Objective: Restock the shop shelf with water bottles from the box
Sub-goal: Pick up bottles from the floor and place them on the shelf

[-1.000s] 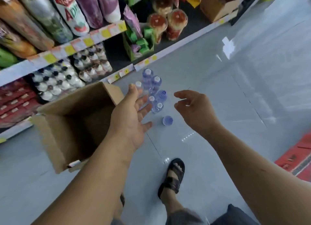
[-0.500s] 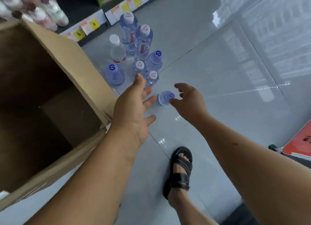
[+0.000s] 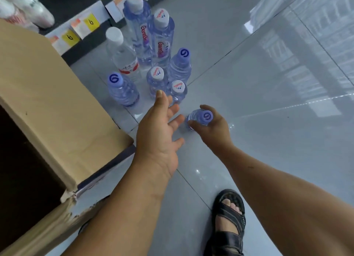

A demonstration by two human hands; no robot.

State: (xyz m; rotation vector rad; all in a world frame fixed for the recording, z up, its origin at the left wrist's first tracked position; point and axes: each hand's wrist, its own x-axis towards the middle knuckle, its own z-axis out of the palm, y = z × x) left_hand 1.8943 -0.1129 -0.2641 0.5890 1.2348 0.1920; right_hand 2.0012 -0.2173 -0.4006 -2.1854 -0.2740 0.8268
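Weight is the first thing to reckon with: the small bottle (image 3: pixel 195 120) looks full and sealed under its purple cap (image 3: pixel 206 117), so I judge it dense for its size but easy for one hand. It stands upright on the floor (image 3: pixel 268 133), a little apart from the other bottles (image 3: pixel 122 91), which cluster between it and the front edge of the shelf (image 3: pixel 76 7), and it is near the corner of the open box (image 3: pixel 47 102). The right hand (image 3: pixel 214 133) has it by the top, thumb and fingers (image 3: pixel 207 108) curled round the neck just under the cap. That seems a sound place to take it. The thin plastic lower down is likely to give and dent under a squeeze, and a smooth wall may slip, while the neck and cap ring are stiff and offer the fingers a ledge. The left hand (image 3: pixel 157 139) hovers beside it holding nothing, fingers (image 3: pixel 161 100) straight and spread, pointing toward the nearest of the cluster. Bottles this narrow probably tip easily, so a careless brush could topple the neighbours.
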